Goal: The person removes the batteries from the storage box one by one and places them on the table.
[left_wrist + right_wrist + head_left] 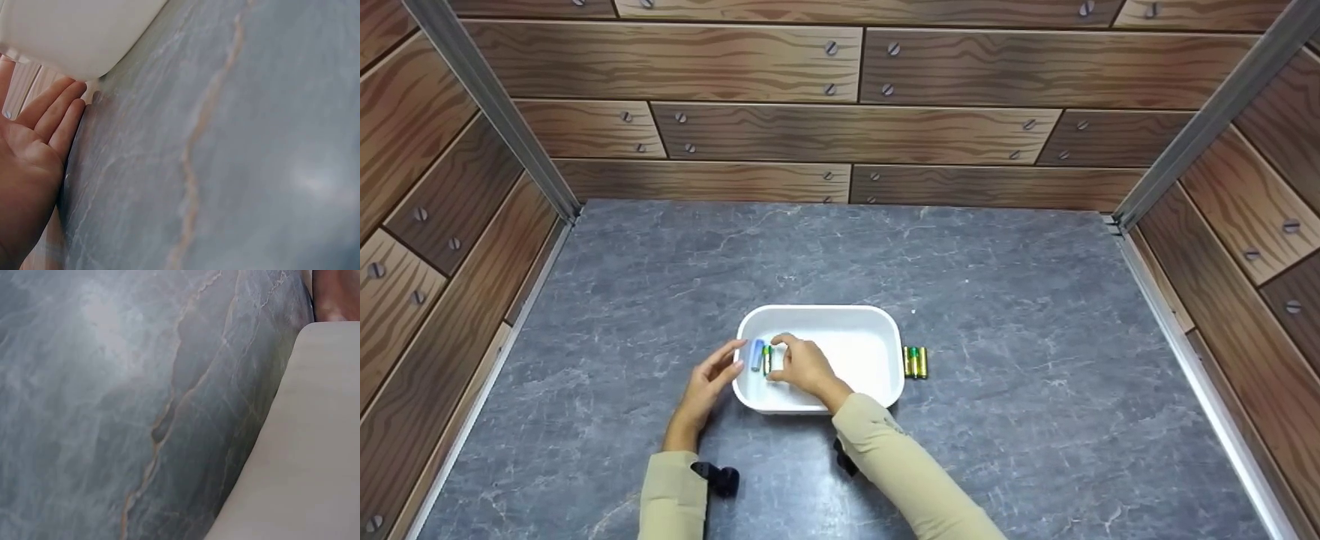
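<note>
A white plastic tub [855, 352] sits on the grey marbled surface. At its left end lie a blue battery [757, 355] and, beside it, a green-and-gold battery [767, 361]. My right hand [806, 367] reaches inside, thumb and a finger bent at the two ends of the green-and-gold battery, seeming to pinch it lengthwise. My left hand [706, 386] is at the tub's left rim, fingertips at the wall. In the left wrist view its fingers [48, 107] are extended near the tub's corner. The right wrist view shows the tub's wall [304, 427] but no fingertips.
Several green-and-gold batteries [915, 361] lie side by side on the surface, close against the tub's right outer wall. Wood-patterned panels [855, 131] enclose the back and sides. Dark wrist devices [720, 478] hang by both sleeves.
</note>
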{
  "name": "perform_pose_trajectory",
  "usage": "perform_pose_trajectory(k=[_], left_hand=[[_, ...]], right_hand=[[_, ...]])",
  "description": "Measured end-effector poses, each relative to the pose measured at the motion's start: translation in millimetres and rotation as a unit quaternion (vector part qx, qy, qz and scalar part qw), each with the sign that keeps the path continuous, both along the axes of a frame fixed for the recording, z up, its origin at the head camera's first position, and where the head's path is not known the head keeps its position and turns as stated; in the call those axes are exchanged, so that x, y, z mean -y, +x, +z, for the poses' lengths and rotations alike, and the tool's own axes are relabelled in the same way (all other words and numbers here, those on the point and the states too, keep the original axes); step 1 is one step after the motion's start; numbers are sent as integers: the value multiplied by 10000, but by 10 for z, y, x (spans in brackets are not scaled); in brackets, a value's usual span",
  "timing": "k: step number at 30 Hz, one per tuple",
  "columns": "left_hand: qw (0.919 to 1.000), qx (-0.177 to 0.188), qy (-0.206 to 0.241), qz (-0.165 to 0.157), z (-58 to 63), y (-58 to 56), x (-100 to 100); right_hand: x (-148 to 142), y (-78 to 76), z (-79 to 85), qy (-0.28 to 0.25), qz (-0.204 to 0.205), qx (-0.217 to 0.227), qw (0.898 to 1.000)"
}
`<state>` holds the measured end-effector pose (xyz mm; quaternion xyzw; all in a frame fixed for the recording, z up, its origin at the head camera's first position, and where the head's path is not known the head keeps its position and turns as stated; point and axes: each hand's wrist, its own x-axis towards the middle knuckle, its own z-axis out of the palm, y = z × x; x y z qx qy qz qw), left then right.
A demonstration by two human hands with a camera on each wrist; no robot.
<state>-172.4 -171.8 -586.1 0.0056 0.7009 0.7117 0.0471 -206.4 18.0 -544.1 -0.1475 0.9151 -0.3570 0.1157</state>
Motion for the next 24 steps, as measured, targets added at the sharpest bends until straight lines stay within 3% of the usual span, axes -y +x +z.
perform_pose_trajectory(k=[5,9,18,24], left_hand=[[10000,-22,-7,6,5,-7,2],[10000,-82,36,8,14,-9,8],[9999,-2,100,-19,16,-5,11],[10000,4,62,-21,3,1,5]], right_hand=[[26,-17,-6,125,-33,183,9998],[56,-27,10,562,155,285,9979],[104,-13,-11,1243,338,2,9917],[108,-3,-52,1307,296,-120,9909]])
